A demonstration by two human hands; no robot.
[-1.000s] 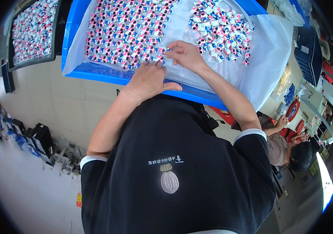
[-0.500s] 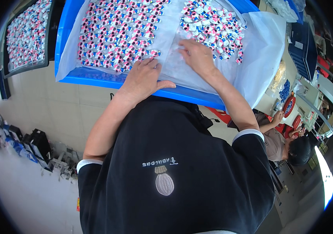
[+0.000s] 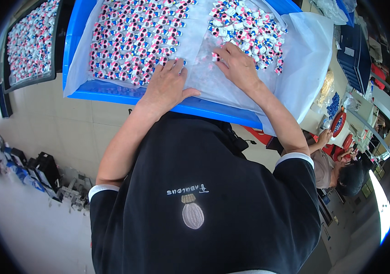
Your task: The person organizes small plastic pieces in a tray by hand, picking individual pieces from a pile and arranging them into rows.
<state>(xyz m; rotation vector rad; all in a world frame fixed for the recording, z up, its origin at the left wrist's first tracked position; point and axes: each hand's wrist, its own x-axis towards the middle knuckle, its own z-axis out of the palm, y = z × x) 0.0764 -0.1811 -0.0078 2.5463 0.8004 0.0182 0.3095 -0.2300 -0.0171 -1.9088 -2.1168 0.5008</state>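
Observation:
A blue tray [image 3: 112, 90] lined with a white sheet [image 3: 307, 55] lies in front of me. Rows of small white, pink and blue figurines [image 3: 133, 41] fill its left part, while a loose heap of the same figurines [image 3: 249, 34] lies at the right. My left hand [image 3: 165, 86] rests at the near right end of the rows, thumb stretched out and fingertips touching the figurines there. Between the rows and the heap, my right hand [image 3: 239, 69] pinches one small figurine [image 3: 215, 56] at its fingertips, just over the sheet.
A dark tray [image 3: 32, 43] full of similar figurines stands to the left. At the right, a person [image 3: 325, 169] sits by a table with a red bowl [image 3: 339, 124] and small blue pieces [image 3: 333, 106]. Dark blue crates [image 3: 354, 57] stand beyond.
My right hand has shifted slightly right, and a figurine now shows at its fingertips. My left hand has moved slightly left, with its fingers farther apart.

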